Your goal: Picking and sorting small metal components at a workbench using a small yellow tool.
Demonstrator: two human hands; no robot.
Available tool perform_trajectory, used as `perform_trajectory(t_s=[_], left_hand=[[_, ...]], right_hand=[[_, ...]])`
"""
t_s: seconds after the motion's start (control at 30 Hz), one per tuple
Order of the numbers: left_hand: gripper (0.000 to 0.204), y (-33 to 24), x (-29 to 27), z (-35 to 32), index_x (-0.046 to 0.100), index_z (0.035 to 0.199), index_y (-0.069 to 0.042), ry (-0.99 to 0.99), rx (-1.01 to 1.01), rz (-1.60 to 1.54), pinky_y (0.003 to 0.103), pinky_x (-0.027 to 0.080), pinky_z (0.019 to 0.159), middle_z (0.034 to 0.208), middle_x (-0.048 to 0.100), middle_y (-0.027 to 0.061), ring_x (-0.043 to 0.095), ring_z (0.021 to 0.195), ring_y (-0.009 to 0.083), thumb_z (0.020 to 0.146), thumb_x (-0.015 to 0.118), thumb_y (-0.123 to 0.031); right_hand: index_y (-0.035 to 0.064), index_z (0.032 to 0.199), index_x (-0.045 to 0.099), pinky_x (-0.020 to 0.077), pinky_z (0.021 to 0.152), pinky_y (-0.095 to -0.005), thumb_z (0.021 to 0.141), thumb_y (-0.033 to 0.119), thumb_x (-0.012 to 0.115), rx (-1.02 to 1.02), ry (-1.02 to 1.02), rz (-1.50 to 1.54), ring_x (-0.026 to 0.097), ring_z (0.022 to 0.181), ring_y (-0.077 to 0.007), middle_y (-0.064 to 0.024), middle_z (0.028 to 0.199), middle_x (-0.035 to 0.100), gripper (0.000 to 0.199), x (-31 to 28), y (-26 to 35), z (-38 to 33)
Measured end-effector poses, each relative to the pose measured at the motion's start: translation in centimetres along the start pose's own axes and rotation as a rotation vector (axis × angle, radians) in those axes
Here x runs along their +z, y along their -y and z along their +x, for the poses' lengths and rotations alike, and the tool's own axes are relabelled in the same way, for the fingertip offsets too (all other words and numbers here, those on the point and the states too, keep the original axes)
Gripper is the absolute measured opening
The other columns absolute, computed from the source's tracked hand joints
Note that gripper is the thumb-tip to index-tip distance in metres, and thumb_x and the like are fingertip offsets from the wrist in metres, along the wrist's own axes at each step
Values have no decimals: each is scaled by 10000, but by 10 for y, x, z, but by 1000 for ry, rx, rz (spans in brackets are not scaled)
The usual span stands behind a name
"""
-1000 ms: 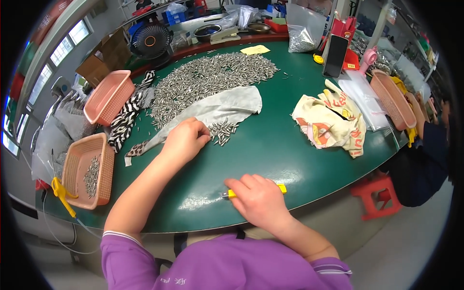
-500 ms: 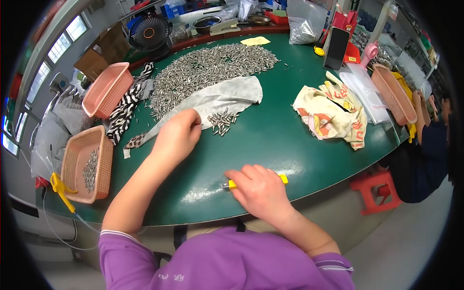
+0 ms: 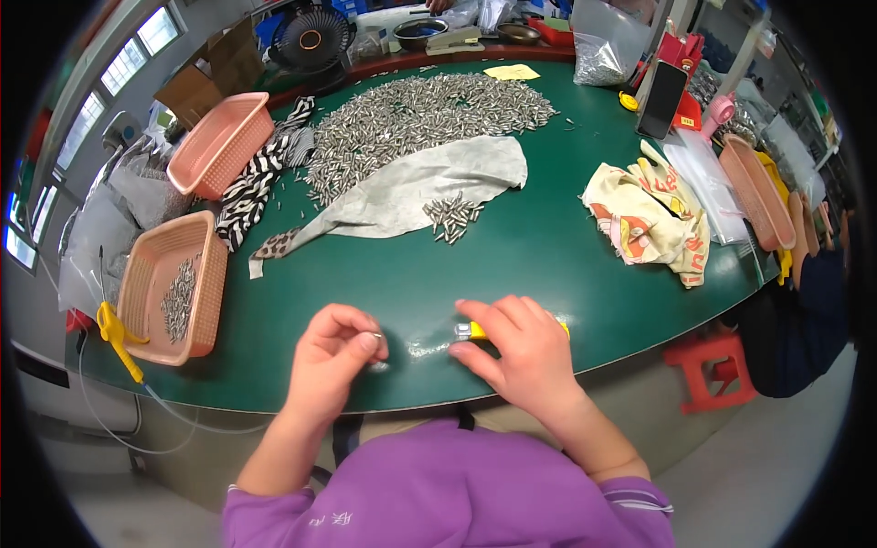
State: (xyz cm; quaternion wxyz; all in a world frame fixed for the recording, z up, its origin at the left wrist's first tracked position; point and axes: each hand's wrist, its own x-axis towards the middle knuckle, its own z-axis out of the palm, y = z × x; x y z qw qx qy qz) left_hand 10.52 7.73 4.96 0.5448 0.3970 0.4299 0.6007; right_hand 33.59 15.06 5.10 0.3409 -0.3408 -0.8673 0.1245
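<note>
My left hand [image 3: 340, 358] is raised above the near edge of the green table, its thumb and fingertips pinched round a small metal pin [image 3: 377, 336]. To its right, my right hand [image 3: 523, 352] curls over a slim yellow tool with a silver end [image 3: 463, 331]. The thumb and index finger are spread either side of that silver end, while the palm covers the tool's middle. Farther off, a small pile of metal pins [image 3: 452, 219] lies at the edge of a grey cloth [image 3: 402, 187]. Behind the cloth spreads a large heap of the same pins [image 3: 429, 110].
At left stand a pink basket holding some pins [image 3: 215, 301] and another pink basket [image 3: 187, 164], near a yellow air gun [image 3: 114, 338]. A cream printed cloth [image 3: 649, 215] and a propped phone [image 3: 662, 100] are at right. Beyond the table are a red stool [image 3: 713, 370] and another person.
My left hand has come back from beside the small pile to the near edge, now pinching a pin. My right thumb and index finger have spread apart. The whole view has shifted slightly.
</note>
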Motion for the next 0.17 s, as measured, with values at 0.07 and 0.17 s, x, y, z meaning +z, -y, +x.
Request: perform_trajectory(t_s=[0.07,0.17], left_hand=[[120,6,8,-3,537,1004,-37,54,-16,-171,273,480,742,921,612,84,601,825,154,907,586,13],[134,12,15,-3,523,1033,-49,110,-43,-245,287,480,760,928,614,107,601,846,182,921,581,-6]], right_hand=[[116,1166,613,477,665,-377,814,222,691,23,10,67,565,775,-250,-56,855,554,375,-4,3,2],[125,1201,604,479,675,-374,827,225,684,10,29,110,565,783,-247,-52,886,569,395,-7,9,2]])
